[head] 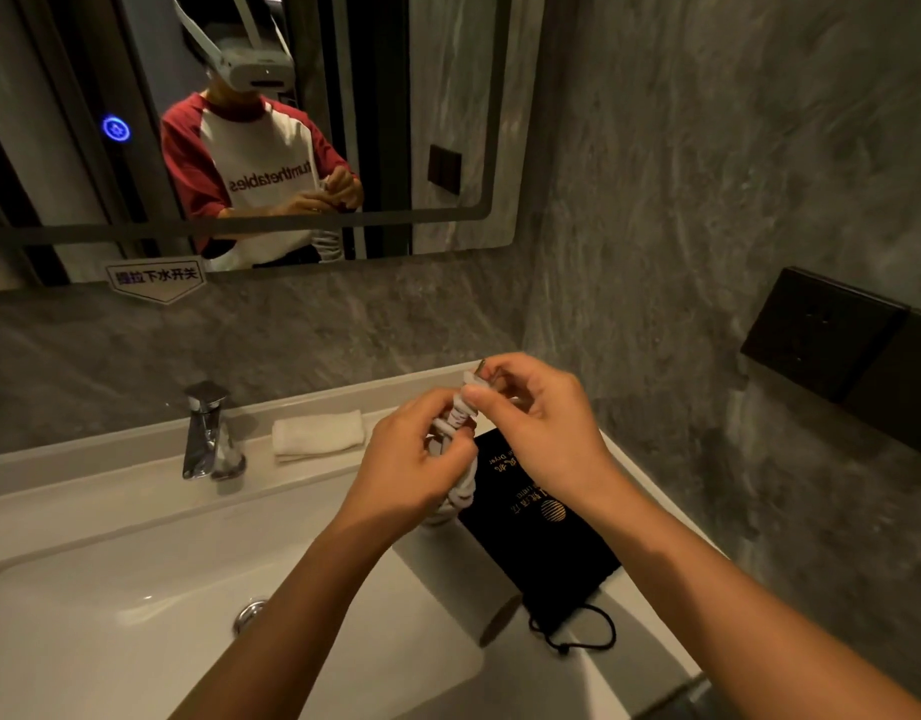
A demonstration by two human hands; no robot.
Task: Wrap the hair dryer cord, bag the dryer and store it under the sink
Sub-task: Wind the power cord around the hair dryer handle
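Observation:
Both my hands are raised above the right side of the washbasin counter. My left hand (416, 459) grips a bundle of coiled white cord (461, 491), whose loops hang below the fingers. My right hand (536, 418) pinches the plug end of the cord (474, 379) at the top of the bundle. The hair dryer body is hidden behind my left hand. A black drawstring bag (541, 543) with gold print lies flat on the counter under my hands, its drawstring loop (577, 634) toward me.
A white sink basin (136, 589) with a drain fills the lower left. A chrome tap (206, 433) stands behind it, a folded white towel (318, 433) beside it. A mirror (240, 122) hangs above. Black wall panels (822, 335) are mounted on the right wall.

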